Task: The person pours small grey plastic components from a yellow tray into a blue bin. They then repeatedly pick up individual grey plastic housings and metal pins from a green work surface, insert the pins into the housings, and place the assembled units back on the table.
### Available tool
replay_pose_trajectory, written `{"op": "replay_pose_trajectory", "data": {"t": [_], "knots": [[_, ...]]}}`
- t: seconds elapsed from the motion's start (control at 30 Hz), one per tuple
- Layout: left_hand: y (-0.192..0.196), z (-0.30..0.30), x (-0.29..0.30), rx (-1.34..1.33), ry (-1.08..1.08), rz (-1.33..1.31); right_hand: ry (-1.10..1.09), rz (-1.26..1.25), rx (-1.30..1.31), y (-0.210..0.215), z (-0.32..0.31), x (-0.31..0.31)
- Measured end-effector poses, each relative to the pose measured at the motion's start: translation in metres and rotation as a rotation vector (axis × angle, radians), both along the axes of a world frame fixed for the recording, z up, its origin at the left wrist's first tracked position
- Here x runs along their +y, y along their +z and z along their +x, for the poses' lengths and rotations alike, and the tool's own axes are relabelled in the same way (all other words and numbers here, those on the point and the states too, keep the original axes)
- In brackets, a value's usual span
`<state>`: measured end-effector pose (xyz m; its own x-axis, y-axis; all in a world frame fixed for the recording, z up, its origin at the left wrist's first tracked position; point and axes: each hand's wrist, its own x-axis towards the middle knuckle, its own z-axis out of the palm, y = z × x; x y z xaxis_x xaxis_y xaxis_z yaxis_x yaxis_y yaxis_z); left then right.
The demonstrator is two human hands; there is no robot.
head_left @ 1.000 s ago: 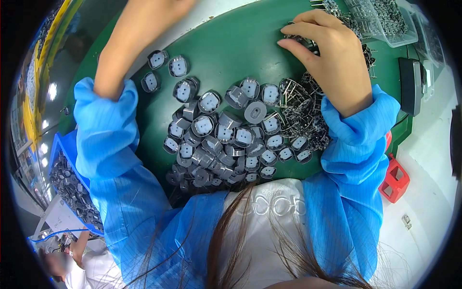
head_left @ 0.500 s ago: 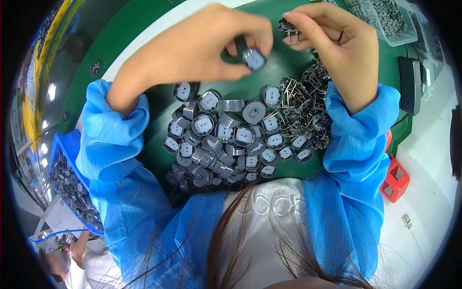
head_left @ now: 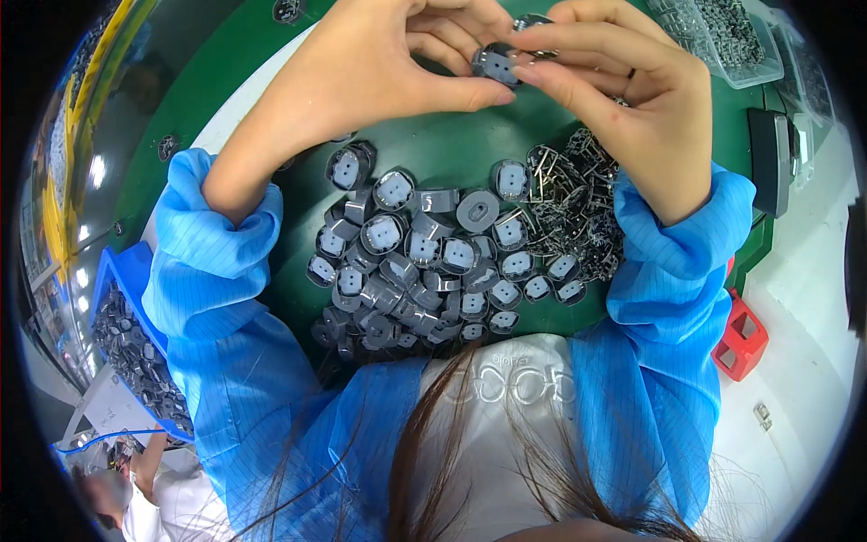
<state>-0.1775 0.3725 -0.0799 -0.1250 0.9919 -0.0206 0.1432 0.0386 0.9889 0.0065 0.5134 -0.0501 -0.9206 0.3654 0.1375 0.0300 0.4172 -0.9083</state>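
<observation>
A round grey plastic housing [head_left: 498, 66] with a pale, small-holed face is pinched in my left hand [head_left: 379, 72] above the far part of the green table. My right hand [head_left: 623, 81] meets it there, its thumb tip against the housing's right side. Between the right fingers is a dark part with metal pins [head_left: 533, 23], partly covered by the fingers. Below my hands lies a heap of similar grey housings [head_left: 424, 248], several face up and others on their sides. A pile of dark metal-pinned parts [head_left: 578, 203] lies against its right side.
Clear plastic trays [head_left: 745, 50] of small metal parts stand at the far right, near a dark box-shaped device [head_left: 769, 161]. A blue bin [head_left: 135, 271] of grey parts is at the left. A red plastic object [head_left: 742, 334] is lower right. Another person [head_left: 149, 488] shows at lower left.
My two hands have come together: the left lifted the housing up and right, and the right closed in on it with its pinned part. The heaps look unchanged.
</observation>
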Motion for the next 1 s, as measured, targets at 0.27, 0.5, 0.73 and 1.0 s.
{"op": "replay_pose_trajectory", "data": {"t": [0.27,0.5,0.73,1.0], "knots": [[0.009,0.001,0.001,0.189,-0.016,0.091,0.184,0.241,0.162,-0.001,-0.001,0.008],[0.004,0.005,0.001,0.200,0.129,0.192,-0.076,0.292,0.172,-0.009,-0.003,0.002],[-0.001,0.005,-0.001,0.073,0.134,0.140,-0.135,0.190,0.247,-0.004,-0.007,-0.001],[0.012,0.015,-0.005,-0.106,0.154,0.003,-0.183,0.341,0.235,-0.001,-0.007,-0.012]]}}
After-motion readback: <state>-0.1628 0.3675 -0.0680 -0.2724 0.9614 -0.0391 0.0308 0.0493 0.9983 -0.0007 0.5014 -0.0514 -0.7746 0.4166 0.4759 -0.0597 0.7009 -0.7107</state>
